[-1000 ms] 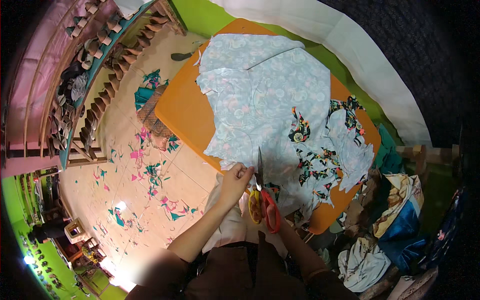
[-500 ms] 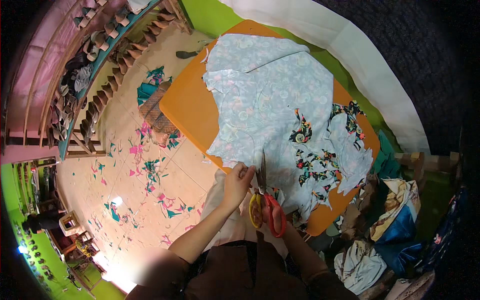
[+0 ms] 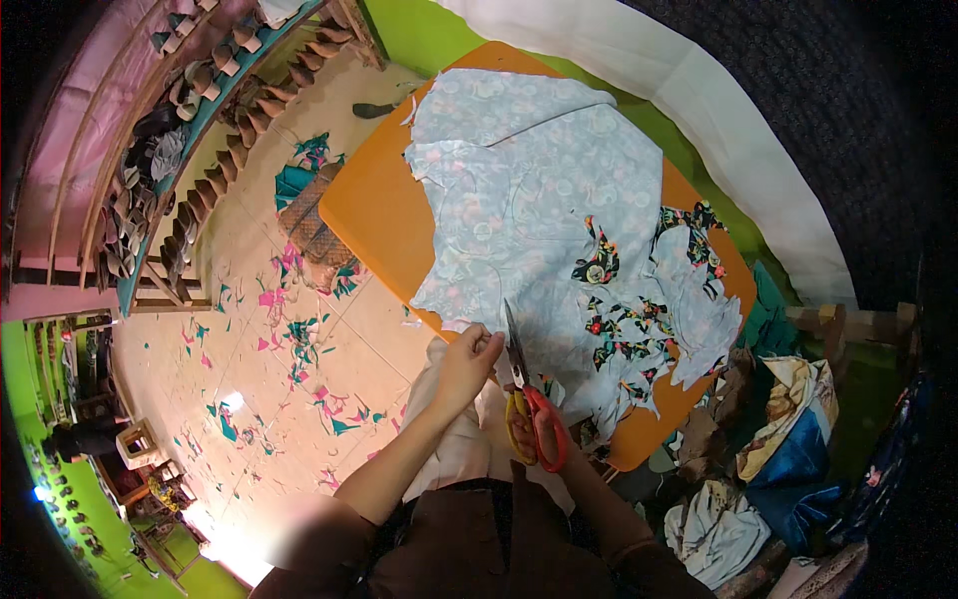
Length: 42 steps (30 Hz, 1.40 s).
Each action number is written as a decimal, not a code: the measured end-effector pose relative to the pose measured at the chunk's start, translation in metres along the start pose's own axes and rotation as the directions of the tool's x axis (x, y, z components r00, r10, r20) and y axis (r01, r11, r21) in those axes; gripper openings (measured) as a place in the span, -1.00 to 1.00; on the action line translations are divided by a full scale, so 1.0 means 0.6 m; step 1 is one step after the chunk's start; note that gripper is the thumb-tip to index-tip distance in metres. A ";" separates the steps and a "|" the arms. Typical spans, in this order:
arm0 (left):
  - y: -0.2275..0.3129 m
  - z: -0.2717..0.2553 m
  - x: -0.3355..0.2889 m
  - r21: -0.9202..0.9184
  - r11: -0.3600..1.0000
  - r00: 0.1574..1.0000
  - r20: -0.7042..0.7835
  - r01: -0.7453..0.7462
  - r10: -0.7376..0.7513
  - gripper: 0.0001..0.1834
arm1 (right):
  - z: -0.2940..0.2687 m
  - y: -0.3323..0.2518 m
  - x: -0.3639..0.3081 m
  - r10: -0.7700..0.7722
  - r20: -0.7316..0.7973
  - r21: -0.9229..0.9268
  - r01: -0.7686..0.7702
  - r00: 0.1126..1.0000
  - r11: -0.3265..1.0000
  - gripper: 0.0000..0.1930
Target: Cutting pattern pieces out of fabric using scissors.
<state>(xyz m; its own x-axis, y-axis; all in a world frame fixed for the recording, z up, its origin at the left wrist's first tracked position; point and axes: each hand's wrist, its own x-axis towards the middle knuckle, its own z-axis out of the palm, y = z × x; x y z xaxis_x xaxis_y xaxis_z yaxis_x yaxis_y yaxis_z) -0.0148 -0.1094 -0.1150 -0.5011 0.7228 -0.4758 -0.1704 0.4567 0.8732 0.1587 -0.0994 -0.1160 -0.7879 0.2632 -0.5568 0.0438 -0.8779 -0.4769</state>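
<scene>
In my right hand [image 3: 529, 431] is a pair of scissors [image 3: 516, 361] with one red and one yellow handle, the fingers through the loops. Its blades point away from me and lean slightly left, over the near edge of a pale cloth [image 3: 529, 215]. The cloth has a faint floral pattern and drawn outline curves, and spreads over an orange table [image 3: 374, 220]. My left hand [image 3: 469, 364] is closed in a pinch on the cloth's near edge, just left of the blades.
Dark floral scraps [image 3: 629, 329] lie on the table's right side. Coloured snippets [image 3: 299, 339] litter the tiled floor. Shoe forms line a shelf [image 3: 205, 110] at far left. At the right are a heap of crumpled fabric [image 3: 718, 529] and a blue-and-cream bundle [image 3: 793, 429].
The scissors' handles have come closer together and the blade tips have swung left. The cloth's right part has shifted slightly left. My left hand stays nearly in place.
</scene>
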 end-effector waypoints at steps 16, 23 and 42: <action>-0.004 -0.038 -0.005 0.174 0.968 0.976 0.149 -0.181 0.156 -0.71 | -0.004 -0.018 0.026 0.111 0.001 -0.112 -0.110 0.994 0.988 -0.20; -0.008 -0.034 -0.010 0.100 0.993 0.980 0.192 -0.069 0.049 -0.73 | 0.001 -0.035 0.039 0.029 -0.009 -0.033 -0.030 1.000 0.999 -0.25; -0.028 -0.017 0.005 -0.839 0.064 0.834 0.523 0.540 -0.174 -0.70 | -0.012 -0.069 0.004 0.151 0.054 -0.107 -0.145 0.987 0.984 -0.26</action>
<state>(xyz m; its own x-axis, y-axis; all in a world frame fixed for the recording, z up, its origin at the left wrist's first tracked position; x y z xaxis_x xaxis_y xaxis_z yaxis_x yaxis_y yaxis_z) -0.0218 -0.1201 -0.1299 0.0554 0.7952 -0.6039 -0.9935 -0.0161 -0.1123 0.1594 -0.0591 -0.1026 -0.8041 0.1056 -0.5851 0.2228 -0.8588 -0.4612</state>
